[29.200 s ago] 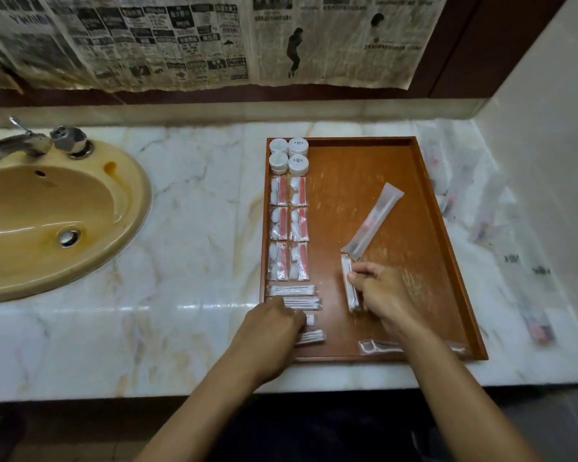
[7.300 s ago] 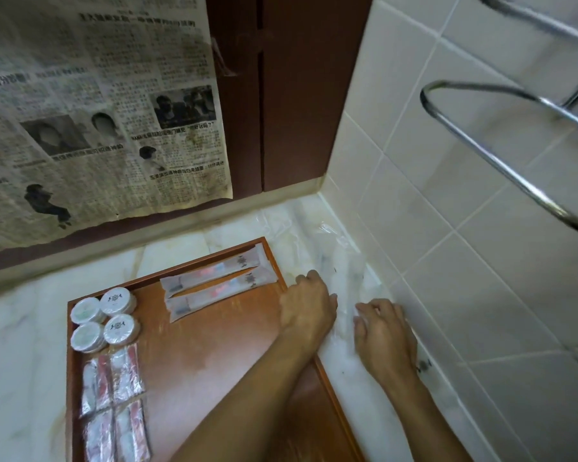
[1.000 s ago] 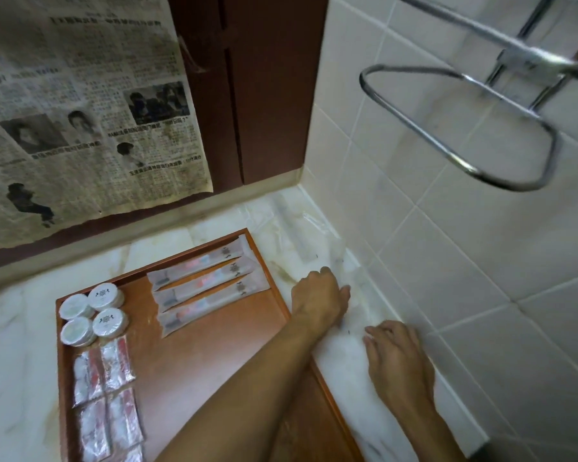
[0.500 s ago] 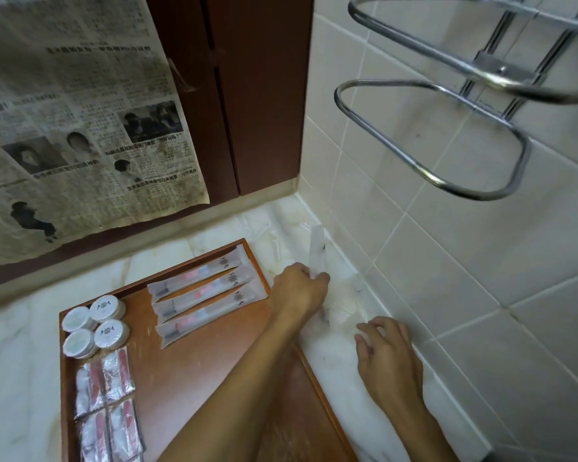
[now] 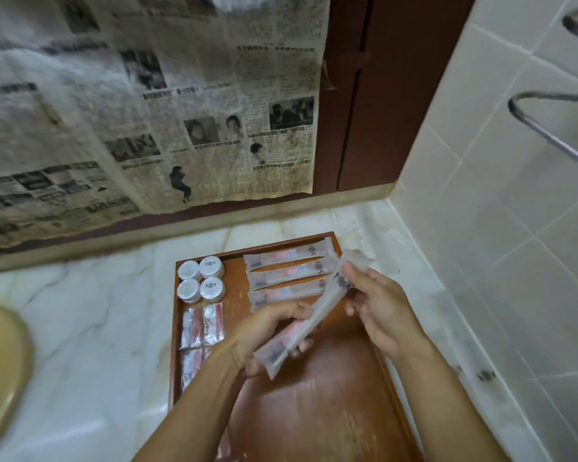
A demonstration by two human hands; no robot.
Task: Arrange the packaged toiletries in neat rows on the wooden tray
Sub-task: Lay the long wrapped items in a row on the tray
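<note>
With three long packets (image 5: 289, 273) laid in a row on the wooden tray (image 5: 314, 411), your left hand (image 5: 264, 331) grips a fourth packet (image 5: 309, 311) (right hand (image 5: 381, 305) pinching its upper end), awaiting placement.

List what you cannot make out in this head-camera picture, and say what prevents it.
- Newspaper text: blurred, head view.
- Lower sachets on the tray: hidden by the left hand.
- Basin: cut off by left edge.
- Print on held packet: too small.
</note>
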